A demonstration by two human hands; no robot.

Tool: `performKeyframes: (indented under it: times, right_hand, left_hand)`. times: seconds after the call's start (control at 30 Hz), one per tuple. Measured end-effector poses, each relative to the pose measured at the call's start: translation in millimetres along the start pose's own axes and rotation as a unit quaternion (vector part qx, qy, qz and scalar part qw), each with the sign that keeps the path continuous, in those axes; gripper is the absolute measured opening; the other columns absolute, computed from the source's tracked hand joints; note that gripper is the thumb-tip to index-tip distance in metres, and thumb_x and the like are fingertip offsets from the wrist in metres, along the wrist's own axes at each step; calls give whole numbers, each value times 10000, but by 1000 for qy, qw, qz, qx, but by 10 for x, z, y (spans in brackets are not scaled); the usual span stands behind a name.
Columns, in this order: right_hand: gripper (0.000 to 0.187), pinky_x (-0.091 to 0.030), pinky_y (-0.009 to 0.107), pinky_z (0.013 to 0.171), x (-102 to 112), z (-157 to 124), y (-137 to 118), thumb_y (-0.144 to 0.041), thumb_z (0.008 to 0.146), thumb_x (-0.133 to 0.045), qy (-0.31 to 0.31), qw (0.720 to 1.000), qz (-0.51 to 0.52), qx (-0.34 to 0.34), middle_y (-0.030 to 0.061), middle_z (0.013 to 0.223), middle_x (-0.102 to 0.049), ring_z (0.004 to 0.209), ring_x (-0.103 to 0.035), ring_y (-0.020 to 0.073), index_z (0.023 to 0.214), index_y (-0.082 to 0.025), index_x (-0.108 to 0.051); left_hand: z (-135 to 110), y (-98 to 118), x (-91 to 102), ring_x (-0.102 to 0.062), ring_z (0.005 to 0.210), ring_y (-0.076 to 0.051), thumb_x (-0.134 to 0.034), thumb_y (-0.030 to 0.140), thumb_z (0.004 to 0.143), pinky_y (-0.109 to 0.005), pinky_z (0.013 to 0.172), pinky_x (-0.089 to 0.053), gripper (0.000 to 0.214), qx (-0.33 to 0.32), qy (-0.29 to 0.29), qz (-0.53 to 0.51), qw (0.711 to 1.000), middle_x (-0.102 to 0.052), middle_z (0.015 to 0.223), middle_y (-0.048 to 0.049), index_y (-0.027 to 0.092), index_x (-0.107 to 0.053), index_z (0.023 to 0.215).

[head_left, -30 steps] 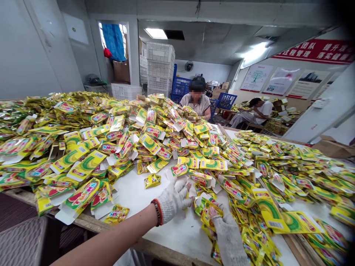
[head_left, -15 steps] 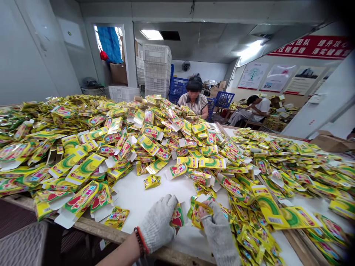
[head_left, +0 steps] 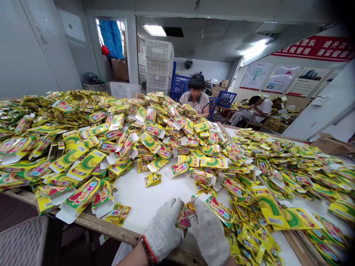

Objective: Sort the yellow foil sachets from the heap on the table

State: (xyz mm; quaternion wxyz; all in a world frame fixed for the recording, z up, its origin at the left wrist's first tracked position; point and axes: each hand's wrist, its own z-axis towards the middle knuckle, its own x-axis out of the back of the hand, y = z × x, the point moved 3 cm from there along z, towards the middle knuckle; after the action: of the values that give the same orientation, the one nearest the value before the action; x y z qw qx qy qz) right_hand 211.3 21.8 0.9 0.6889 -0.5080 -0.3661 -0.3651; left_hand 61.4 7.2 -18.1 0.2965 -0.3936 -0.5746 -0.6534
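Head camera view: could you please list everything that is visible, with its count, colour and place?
table: one, white top, wooden edge, across the foreground
flat cartons: too many to count, yellow-green with red, heaped left and middle
sachets: too many to count, shiny yellow, heaped right of the hands
loose sachet: one, yellow, on the bare table
white crates: one stack, at the back
blue crates: at least two, at the back
co-worker: one, striped shirt, far side of the table
seated person: one, white top, back right
banner: one, red, right wall
held packet: count unclear, yellow and red, between both hands
left hand: white glove, gripping the packet
right hand: white glove, gripping the packet
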Motion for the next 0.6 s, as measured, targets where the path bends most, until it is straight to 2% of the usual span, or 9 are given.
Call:
performKeyframes:
  times: [0.07, 0.13, 0.23, 0.37, 0.43, 0.5, 0.6]
  right_hand:
    - [411, -482, 390, 979, 4, -22, 38, -272, 899, -442, -26, 998, 60, 3, 166, 1199, -697, 1108, -649, 285, 1234, -130, -632]
    - [411, -508, 357, 935, 50, -30, 113, -309, 888, -457, -47, 991, 125, -29, 131, 1193, -701, 1074, -656, 258, 1233, -162, -624]
    - [277, -528, 326, 780, 142, -13, 163, -290, 820, -508, -70, 985, 148, -60, 76, 967, -744, 856, -668, 233, 1002, -202, -697]
    - [170, -472, 285, 681, 228, 40, 78, -180, 739, -497, -97, 989, 113, -24, 34, 718, -686, 685, -592, 182, 688, -203, -657]
    - [124, -450, 264, 637, 244, 52, 57, -195, 733, -523, -112, 983, 141, -35, 20, 685, -663, 670, -576, 171, 670, -199, -630]
    - [99, -440, 254, 618, 253, 47, 56, -236, 750, -543, -96, 978, 174, -63, 14, 684, -652, 685, -574, 172, 693, -203, -617]
    - [154, -437, 235, 616, 204, 15, 30, -256, 784, -504, -94, 968, 210, -104, 12, 671, -626, 692, -568, 158, 654, -208, -570]
  left_hand:
    - [5, -16, 27, -562, 1058, -302, -607, 238, 683, -402, 895, -460, 607, 21, 4, 24, 999, -579, 1255, -109, 257, -506, 1281]
    - [7, 10, 78, -549, 1055, -303, -592, 194, 667, -417, 890, -451, 632, 15, 1, 45, 999, -574, 1251, -96, 260, -510, 1290]
    - [-3, 88, 114, -518, 1092, -307, -577, 161, 664, -437, 928, -426, 680, -34, -20, 69, 997, -555, 1280, -90, 260, -488, 1330]
    - [-35, 136, 97, -504, 1116, -312, -550, 141, 669, -456, 958, -405, 692, -68, -49, 94, 992, -538, 1315, -104, 247, -488, 1350]
    - [-40, 123, 102, -497, 1136, -307, -537, 133, 669, -448, 971, -398, 711, -52, -42, 90, 994, -538, 1319, -102, 250, -482, 1368]
    - [-36, 110, 104, -487, 1163, -305, -528, 120, 660, -442, 986, -389, 742, -38, -40, 86, 995, -535, 1331, -98, 256, -474, 1387]
    - [-29, 114, 91, -481, 1186, -314, -523, 100, 642, -448, 999, -377, 770, -42, -59, 90, 993, -532, 1351, -100, 261, -481, 1393]
